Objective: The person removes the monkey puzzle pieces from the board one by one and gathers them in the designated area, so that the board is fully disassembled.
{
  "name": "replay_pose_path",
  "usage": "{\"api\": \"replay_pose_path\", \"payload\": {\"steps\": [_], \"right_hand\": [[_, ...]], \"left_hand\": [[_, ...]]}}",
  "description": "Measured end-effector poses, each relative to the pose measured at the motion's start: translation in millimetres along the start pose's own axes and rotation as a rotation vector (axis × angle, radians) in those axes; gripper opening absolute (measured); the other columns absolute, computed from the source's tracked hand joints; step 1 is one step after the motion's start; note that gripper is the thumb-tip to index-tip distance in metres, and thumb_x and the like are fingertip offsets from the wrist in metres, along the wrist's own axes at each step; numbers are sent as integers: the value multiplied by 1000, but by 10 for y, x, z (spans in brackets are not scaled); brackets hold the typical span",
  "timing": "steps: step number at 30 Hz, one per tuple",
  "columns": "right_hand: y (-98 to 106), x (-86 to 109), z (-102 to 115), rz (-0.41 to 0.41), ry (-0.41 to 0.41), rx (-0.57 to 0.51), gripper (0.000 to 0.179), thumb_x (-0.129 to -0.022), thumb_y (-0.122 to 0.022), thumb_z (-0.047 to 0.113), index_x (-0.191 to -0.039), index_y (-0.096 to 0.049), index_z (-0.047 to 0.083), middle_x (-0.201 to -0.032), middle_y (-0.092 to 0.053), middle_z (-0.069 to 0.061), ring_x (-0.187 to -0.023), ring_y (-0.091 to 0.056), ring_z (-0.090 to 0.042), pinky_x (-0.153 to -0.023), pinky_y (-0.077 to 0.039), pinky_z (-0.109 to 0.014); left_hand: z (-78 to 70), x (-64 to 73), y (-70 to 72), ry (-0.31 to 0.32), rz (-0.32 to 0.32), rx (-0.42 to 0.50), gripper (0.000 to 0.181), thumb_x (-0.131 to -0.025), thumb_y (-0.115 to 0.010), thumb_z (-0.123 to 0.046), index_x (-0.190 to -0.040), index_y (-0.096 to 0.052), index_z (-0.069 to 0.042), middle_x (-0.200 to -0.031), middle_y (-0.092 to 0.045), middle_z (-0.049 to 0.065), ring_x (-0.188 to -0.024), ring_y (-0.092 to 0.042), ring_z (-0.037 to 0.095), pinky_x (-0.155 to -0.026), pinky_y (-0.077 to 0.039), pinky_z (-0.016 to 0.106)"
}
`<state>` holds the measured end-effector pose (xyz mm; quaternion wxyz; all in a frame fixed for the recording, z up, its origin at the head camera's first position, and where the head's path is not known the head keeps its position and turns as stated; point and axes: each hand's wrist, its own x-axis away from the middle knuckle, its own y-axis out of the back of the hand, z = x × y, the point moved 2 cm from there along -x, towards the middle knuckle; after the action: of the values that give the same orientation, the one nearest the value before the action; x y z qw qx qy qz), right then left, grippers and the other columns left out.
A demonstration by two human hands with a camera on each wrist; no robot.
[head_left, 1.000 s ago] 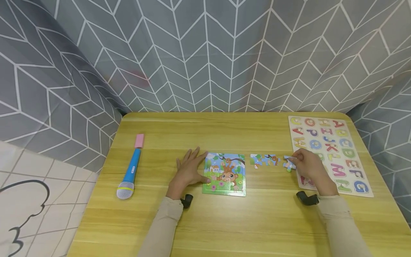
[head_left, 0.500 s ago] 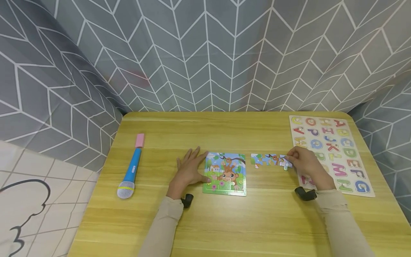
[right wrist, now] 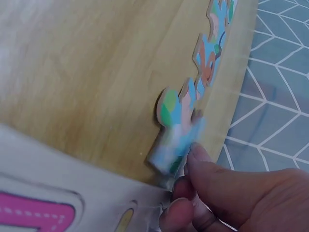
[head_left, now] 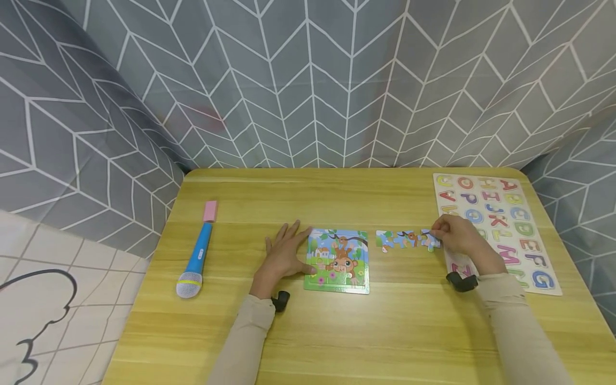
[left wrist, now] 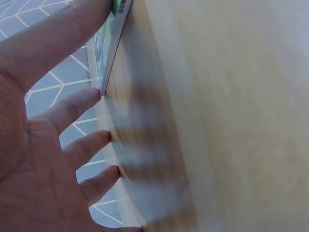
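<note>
A square monkey jigsaw puzzle [head_left: 337,261] lies in its tray at the middle of the table. My left hand [head_left: 283,259] rests at its left side with fingers spread; the thumb lies on the puzzle and the index fingertip touches its upper corner, as the left wrist view also shows. Right of the puzzle, joined jigsaw pieces [head_left: 397,240] form a short row. My right hand [head_left: 461,237] pinches one more jigsaw piece [right wrist: 176,137] between thumb and fingers at the row's right end. That piece is slightly blurred and tilted in the right wrist view, with a small gap to the row.
An alphabet board [head_left: 522,235] with coloured letters lies at the right, partly under my right hand. On the left are a blue toy microphone [head_left: 196,256] and a pink block [head_left: 210,211]. A grey patterned curtain [head_left: 308,80] hangs behind the table's far edge.
My right hand has brought the pinched jigsaw piece left against the row, then drawn it back slightly right. My left hand has stayed in place.
</note>
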<state>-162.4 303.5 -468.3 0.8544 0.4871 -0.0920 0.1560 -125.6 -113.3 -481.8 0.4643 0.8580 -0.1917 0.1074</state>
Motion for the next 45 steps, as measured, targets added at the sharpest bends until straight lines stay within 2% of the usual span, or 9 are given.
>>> {"api": "replay_pose_path", "payload": {"steps": [9,17,22,27,36,45], "right_hand": [[-16,37,74,-12,19,-7,22,-100,-59,16,-109,-62,-4,-92,-66,-18,-78,-59,-23,-64,-44,-27],[-95,43,232,-23,134,-22,27,-100,-61,17,-111,-62,-7,-85,-69,-14,-66,-57,-15,-58,-46,-24],[-128,45,416,-55,155,-26,26,-100,-61,16,-112,-62,-7,-87,-71,-16,-68,-62,-16,-60,-48,-27],[-297,54,590,-59,162,-34,23,-100,-62,19,-111,-66,-1,-84,-66,-9,-71,-55,-16,-64,-44,-27],[-614,124,942,-87,259,-69,16,-96,-67,15,-106,-69,2,-78,-61,-1,-68,-49,-12,-61,-40,-24],[-935,162,1228,-3,310,-86,16,-97,-67,19,-106,-69,6,-73,-56,4,-63,-45,-9,-60,-40,-23]], "left_hand": [[-14,16,17,-6,-11,13,106,-67,-93,-36,-156,-37,-29,-171,-14,3,-159,-2,35,-117,6,77],[3,10,3,-7,-8,2,106,-67,-93,-37,-157,-36,-30,-171,-14,2,-160,-1,34,-118,6,77],[2,1,-5,-4,-1,1,107,-67,-93,-38,-157,-35,-31,-172,-13,1,-160,0,33,-118,7,75],[1,-13,-15,-4,-8,-8,106,-68,-93,-39,-157,-35,-31,-171,-13,1,-160,-1,32,-119,7,75],[-4,-4,-9,-4,-9,1,106,-69,-92,-38,-157,-34,-31,-172,-12,0,-160,0,32,-119,9,74],[-13,7,-2,3,-7,1,105,-70,-92,-38,-157,-34,-31,-172,-12,0,-160,0,32,-119,9,74]]}}
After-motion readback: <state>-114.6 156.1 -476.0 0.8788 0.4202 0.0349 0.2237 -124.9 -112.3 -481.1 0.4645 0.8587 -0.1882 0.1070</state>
